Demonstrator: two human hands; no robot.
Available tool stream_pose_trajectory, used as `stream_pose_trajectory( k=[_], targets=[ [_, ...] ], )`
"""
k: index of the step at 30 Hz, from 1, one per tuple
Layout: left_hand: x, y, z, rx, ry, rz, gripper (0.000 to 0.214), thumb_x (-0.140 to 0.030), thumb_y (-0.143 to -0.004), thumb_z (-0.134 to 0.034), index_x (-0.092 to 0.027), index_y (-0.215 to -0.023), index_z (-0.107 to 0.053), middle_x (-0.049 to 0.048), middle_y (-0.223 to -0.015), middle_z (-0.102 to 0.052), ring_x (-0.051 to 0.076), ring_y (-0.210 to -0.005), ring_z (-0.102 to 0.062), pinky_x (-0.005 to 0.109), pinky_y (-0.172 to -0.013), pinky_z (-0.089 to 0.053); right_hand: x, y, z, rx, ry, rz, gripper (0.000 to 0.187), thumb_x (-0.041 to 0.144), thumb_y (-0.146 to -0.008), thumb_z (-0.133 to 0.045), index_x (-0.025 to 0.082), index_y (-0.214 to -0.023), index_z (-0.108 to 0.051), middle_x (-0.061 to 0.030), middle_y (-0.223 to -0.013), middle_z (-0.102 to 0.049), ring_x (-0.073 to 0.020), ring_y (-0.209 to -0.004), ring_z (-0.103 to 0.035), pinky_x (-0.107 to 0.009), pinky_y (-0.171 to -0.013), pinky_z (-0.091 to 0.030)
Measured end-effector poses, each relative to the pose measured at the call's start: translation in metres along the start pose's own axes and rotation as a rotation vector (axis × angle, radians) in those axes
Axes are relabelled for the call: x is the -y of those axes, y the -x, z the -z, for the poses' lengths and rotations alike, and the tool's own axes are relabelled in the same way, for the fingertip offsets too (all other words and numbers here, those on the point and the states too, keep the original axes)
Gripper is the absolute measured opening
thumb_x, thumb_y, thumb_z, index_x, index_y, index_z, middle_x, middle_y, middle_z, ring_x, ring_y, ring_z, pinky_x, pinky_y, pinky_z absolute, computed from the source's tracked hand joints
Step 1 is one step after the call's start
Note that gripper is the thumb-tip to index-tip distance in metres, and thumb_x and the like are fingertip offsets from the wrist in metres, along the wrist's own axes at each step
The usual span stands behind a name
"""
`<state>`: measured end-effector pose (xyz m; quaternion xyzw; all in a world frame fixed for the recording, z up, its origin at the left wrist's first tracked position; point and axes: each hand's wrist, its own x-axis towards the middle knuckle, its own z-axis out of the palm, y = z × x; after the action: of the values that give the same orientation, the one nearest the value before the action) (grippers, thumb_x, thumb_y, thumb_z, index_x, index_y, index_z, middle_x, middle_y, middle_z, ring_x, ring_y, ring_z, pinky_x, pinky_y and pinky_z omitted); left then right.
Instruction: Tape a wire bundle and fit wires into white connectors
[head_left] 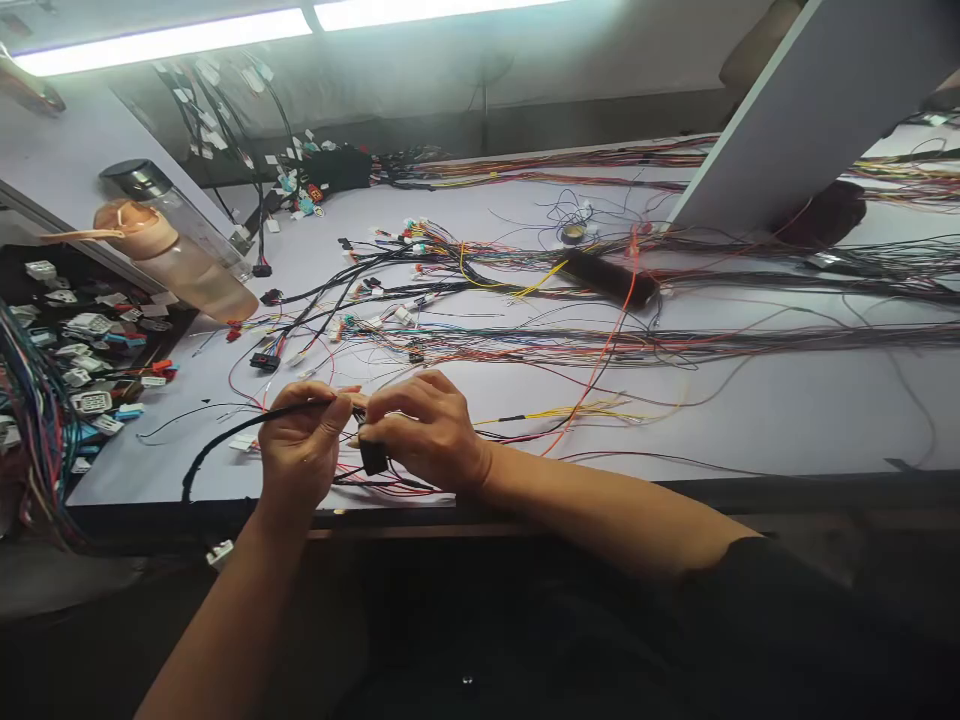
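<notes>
Near the front edge of the table, my left hand [304,445] is closed on a black sleeved cable [232,430], pinching it between thumb and forefinger. The cable curves down to the left, over the table edge, towards a white connector [220,555]. Close beside it, my right hand [427,430] is closed around a black block-shaped connector [373,455], with thin wires at its upper end between the two hands. My fingers partly hide those wires and the connector's top. Red and black wires [405,487] lie on the table beneath my right hand.
Long wire bundles [525,345] run across the white table. Two bottles [187,265] lean at the left, by a heap of connectors [90,350]. A dark cylinder [611,280] lies among the wires. A slanted panel [780,110] stands at the right.
</notes>
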<state>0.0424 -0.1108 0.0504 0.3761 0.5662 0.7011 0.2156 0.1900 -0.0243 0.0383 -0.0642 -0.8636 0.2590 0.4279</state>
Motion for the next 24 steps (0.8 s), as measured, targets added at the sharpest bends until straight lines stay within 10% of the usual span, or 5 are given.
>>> stream_pose_trajectory(
  k=[8,12,17,24],
  targets=[
    [0.008,0.010,0.010,0.091,0.032,0.064,0.028,-0.036,-0.076,-0.081,-0.022,-0.097,-0.067,0.0033,-0.087,-0.072,0.019,-0.085,-0.071,0.037,-0.091,-0.055,0.004,0.004,0.003,-0.173,-0.464,-0.730,0.023,0.046,-0.094,-0.056,0.025,-0.092,-0.050,0.0016,-0.078,-0.070,-0.0160,-0.073,-0.070,-0.029,-0.071,-0.054],
    [0.015,0.015,0.015,0.253,0.016,0.090,0.049,-0.047,-0.067,-0.085,-0.021,-0.105,-0.069,0.0085,-0.098,-0.072,0.024,-0.096,-0.069,0.041,-0.094,-0.054,0.003,-0.002,0.003,-0.179,-0.592,-0.743,0.028,0.049,-0.093,-0.055,0.024,-0.089,-0.045,0.0025,-0.073,-0.068,-0.0138,-0.062,-0.068,-0.026,-0.062,-0.052],
    [0.012,0.022,0.007,0.121,-0.139,0.074,0.021,-0.040,-0.080,-0.075,-0.021,-0.086,-0.069,0.0047,-0.082,-0.072,0.022,-0.081,-0.070,0.038,-0.081,-0.058,0.001,-0.003,0.004,-0.115,-0.566,-0.761,0.022,0.044,-0.094,-0.057,0.023,-0.090,-0.048,0.0023,-0.074,-0.069,-0.0132,-0.062,-0.067,-0.025,-0.060,-0.048],
    [-0.013,0.014,0.006,0.225,-0.370,-0.214,0.003,-0.022,-0.080,-0.075,-0.022,-0.078,-0.072,0.0032,-0.079,-0.071,0.019,-0.076,-0.067,0.033,-0.073,-0.056,-0.022,-0.015,0.010,0.284,-0.185,-0.763,0.008,0.031,-0.086,-0.068,0.023,-0.083,-0.070,0.0045,-0.072,-0.067,-0.0110,-0.067,-0.056,-0.024,-0.062,-0.032]
  ],
)
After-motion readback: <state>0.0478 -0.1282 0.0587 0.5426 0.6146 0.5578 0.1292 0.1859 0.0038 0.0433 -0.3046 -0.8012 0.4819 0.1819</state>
